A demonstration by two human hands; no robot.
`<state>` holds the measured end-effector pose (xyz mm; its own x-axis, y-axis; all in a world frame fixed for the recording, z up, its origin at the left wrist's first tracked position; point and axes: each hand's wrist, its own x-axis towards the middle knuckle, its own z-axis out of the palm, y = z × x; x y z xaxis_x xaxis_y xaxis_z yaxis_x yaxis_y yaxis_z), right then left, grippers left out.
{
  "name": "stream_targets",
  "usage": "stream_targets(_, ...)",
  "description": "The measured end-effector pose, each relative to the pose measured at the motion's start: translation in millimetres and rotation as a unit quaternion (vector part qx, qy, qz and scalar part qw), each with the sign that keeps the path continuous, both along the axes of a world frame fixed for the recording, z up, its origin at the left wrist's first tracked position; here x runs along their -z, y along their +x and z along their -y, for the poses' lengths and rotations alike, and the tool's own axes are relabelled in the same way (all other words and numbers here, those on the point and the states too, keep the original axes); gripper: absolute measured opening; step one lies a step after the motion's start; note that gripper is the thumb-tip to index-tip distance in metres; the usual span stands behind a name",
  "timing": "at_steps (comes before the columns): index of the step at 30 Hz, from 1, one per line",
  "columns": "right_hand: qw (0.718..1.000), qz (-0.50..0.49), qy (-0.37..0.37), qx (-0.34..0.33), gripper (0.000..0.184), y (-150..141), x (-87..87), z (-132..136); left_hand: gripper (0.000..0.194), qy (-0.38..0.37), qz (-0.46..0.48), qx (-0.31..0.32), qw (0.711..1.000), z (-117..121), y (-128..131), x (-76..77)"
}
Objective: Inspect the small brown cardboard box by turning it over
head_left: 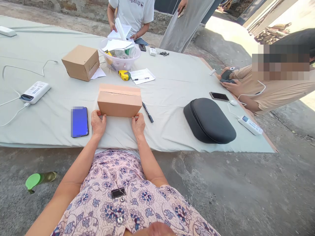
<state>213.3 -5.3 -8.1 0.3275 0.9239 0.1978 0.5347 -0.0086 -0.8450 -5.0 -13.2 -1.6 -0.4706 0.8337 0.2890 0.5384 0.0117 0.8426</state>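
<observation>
A closed cardboard box rests on the cloth-covered table in front of me, a strip of tape along its top. My left hand grips its near left corner, fingers bent round the side and thumb at the front. At the near right corner my right hand holds the box the same way, its fingertips partly hidden. Just right of the box lies a black marker. A phone with a blue screen lies to the left of my left hand.
Behind stand another cardboard box and a plastic basin, with a yellow tape measure and paper nearby. A black case sits right; a white power bank with cables lies left. People are beyond the table and at right.
</observation>
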Motion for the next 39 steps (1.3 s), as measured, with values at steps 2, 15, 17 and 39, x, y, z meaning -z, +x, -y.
stream_targets(2,1.0,0.0,-0.014,-0.004,0.008,0.3,-0.2,0.6,0.029,-0.003,-0.01,0.001,1.0,-0.5,0.0,0.4)
stream_targets(15,0.976,-0.023,0.208,0.056,0.032,-2.8,-5.9,8.3,0.054,0.129,-0.045,0.028,0.99,12.1,0.6,-5.1)
stream_targets(17,0.969,-0.026,0.239,0.057,0.035,-3.1,-6.0,10.9,0.074,0.155,-0.04,0.05,0.986,12.0,0.6,-2.6)
stream_targets(39,0.966,0.095,0.23,0.068,0.091,-26.0,3.1,10.3,0.133,0.106,-0.016,0.016,0.994,17.9,35.8,0.1)
